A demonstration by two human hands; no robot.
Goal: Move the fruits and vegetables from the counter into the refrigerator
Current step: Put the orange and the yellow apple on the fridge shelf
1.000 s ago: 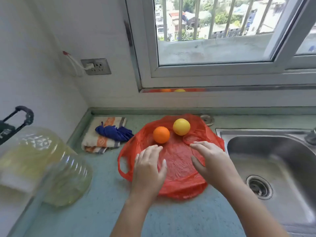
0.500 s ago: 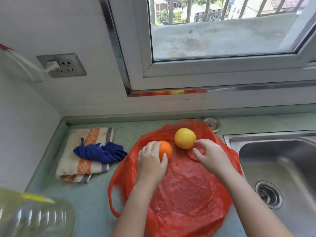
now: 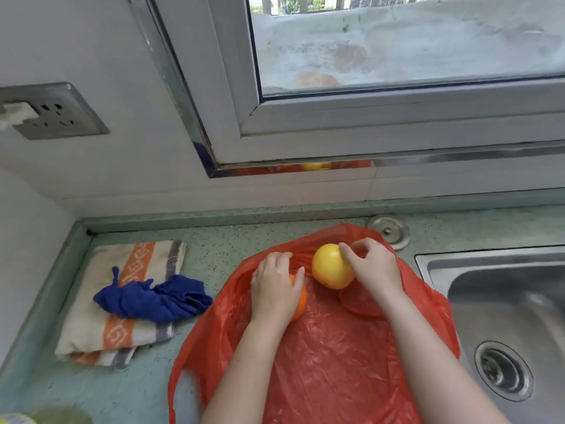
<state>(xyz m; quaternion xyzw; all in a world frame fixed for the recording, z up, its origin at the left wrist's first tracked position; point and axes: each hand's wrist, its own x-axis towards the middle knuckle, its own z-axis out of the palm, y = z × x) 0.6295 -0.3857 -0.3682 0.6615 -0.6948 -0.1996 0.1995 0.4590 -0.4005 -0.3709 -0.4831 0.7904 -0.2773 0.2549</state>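
Note:
A red plastic bag (image 3: 330, 356) lies flat on the green counter (image 3: 214, 258) with two fruits on it. My left hand (image 3: 275, 289) is closed over an orange fruit (image 3: 299, 304), which shows only as a sliver under the palm. My right hand (image 3: 371, 267) grips a round yellow fruit (image 3: 330, 266) from its right side, thumb on top. Both fruits rest on the bag near its far edge. The refrigerator is not in view.
A striped towel (image 3: 122, 332) with a blue cloth (image 3: 153, 298) on it lies to the left. A steel sink (image 3: 504, 316) with a drain sits to the right. A round metal cap (image 3: 389, 231) is behind the bag. The window and a wall socket (image 3: 52, 111) are beyond.
Both hands moved forward over the bag: the left closed over the orange fruit, the right came onto the yellow fruit. The view moved closer, and the oil jug nearly left the frame.

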